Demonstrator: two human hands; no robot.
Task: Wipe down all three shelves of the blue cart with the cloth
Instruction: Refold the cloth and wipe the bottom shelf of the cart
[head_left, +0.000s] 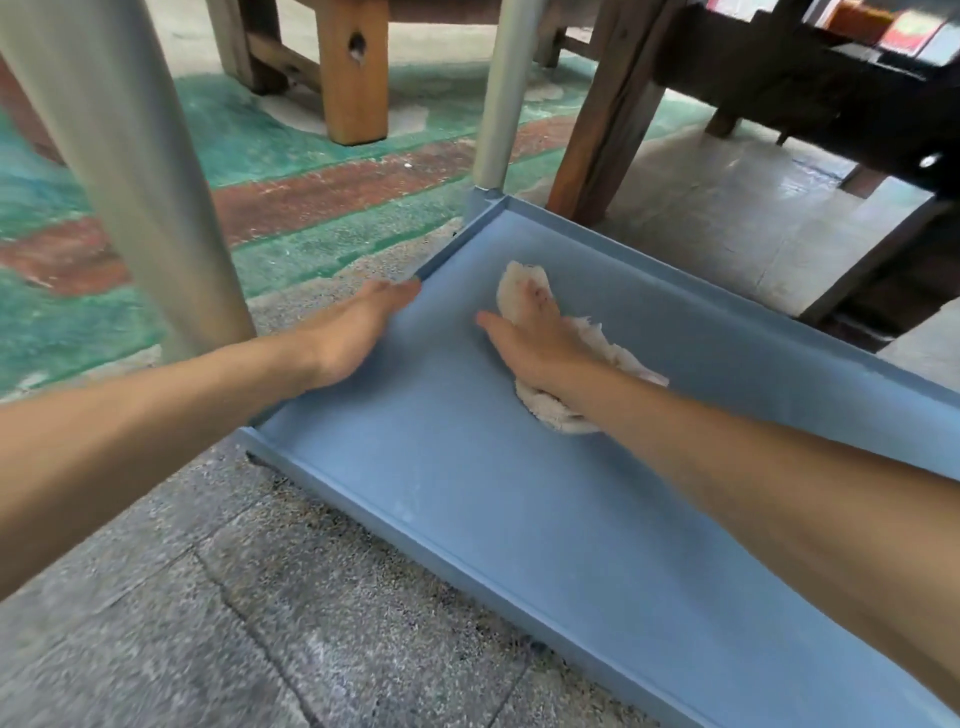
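Right hand (540, 345) pressing crumpled white cloth (519, 285), rimmed blue shelf (519, 499)

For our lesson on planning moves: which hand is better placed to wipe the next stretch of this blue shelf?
Right. The right hand lies pressed on the cloth in the middle of the shelf. The left hand rests on the shelf's rim, away from the cloth.

A flat, pale-blue rimmed cart shelf (519, 493) lies level, its surface bare. A crumpled white terry cloth (551, 410) sits bunched on its far half, pressed beneath the right hand (540, 348).
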